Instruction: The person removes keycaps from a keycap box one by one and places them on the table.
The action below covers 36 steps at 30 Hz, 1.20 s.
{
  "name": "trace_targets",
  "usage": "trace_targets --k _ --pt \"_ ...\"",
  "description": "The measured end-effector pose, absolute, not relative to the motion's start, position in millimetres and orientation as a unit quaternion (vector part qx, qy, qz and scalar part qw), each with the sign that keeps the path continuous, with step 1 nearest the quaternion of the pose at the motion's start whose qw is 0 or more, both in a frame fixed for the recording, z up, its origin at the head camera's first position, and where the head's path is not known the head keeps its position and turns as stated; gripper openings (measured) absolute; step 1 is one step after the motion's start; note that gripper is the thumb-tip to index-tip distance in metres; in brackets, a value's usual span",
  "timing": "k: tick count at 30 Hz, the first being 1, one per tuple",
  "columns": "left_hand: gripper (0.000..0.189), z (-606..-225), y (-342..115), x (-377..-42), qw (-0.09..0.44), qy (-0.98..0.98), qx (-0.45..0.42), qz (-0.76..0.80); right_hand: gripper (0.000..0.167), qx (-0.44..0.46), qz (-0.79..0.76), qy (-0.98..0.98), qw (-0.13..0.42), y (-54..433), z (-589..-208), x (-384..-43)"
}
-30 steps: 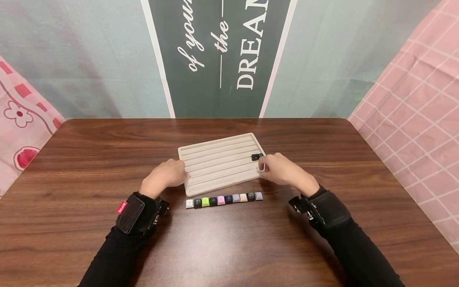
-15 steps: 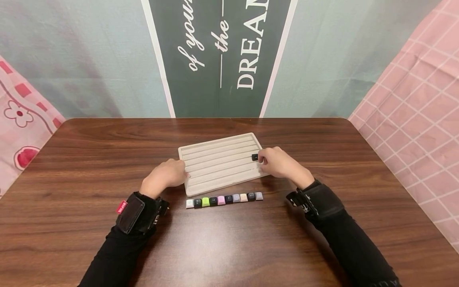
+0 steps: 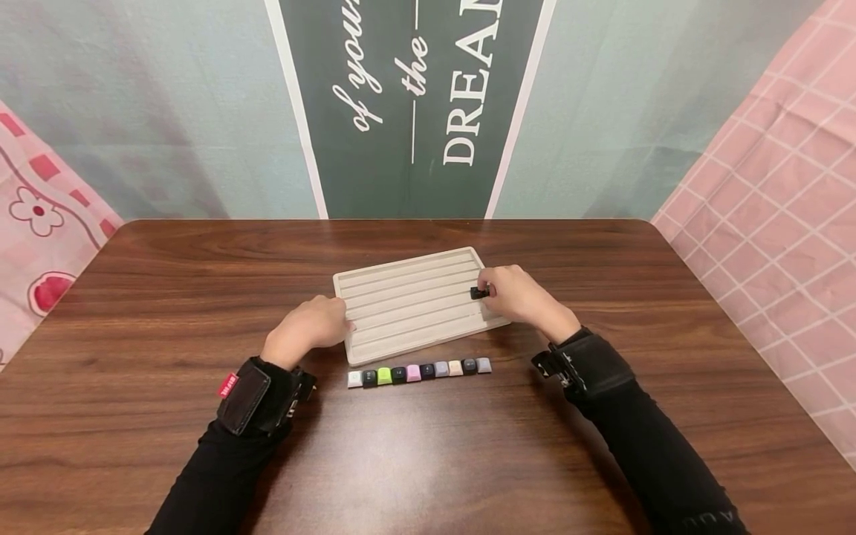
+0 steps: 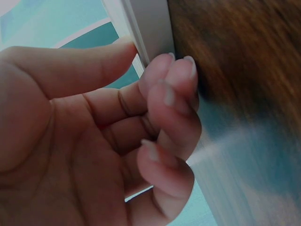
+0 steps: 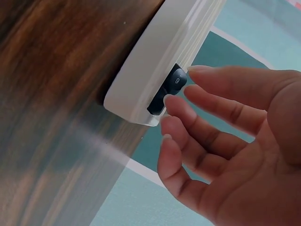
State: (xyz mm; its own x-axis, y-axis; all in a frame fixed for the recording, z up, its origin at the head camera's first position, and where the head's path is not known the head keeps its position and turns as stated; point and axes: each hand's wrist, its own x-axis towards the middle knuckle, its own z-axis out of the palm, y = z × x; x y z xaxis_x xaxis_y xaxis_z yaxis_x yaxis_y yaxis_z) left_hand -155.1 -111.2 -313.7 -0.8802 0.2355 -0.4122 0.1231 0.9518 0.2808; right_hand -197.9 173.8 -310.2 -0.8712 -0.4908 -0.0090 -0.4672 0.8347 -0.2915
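In the head view a cream tray [image 3: 414, 301] with grooved rows lies slightly angled on the table. My left hand [image 3: 314, 321] grips its left edge; in the left wrist view the thumb presses the rim while the other fingers curl under. At the tray's right end, black keycaps [image 5: 162, 96] sit side by side in a row. My right hand [image 3: 518, 297] holds one black keycap [image 5: 177, 80] with a pale character on it, thumb and index fingertips at its edges. The middle fingertip overlaps the other cap in the right wrist view.
Just in front of the tray runs a line of several keycaps [image 3: 412, 372] in white, black, green, pink, grey and cream. The brown wooden table [image 3: 414, 461] ends at a lettered backdrop [image 3: 414, 111]. Pink cloth [image 3: 782, 186] hangs on the right.
My right hand has shifted slightly away from me along the tray's right edge, from beside the black keycaps onto them. My left hand has stayed on the tray's left edge.
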Motion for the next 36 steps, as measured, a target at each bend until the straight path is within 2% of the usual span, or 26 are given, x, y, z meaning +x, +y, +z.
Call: trace_targets --k 11,23,36 --pt "0.027 -315 -112 -156 0.221 0.963 0.096 0.12 0.017 -0.235 -0.136 0.961 0.055 170 -312 -203" --pt "0.024 -315 -112 -157 0.227 0.961 0.097 0.124 0.012 -0.24 -0.134 0.961 0.032 166 -313 -207" --pt "0.026 -314 -112 -156 0.235 0.96 0.092 0.125 0.013 -0.238 -0.117 0.963 0.054 164 -311 -210"
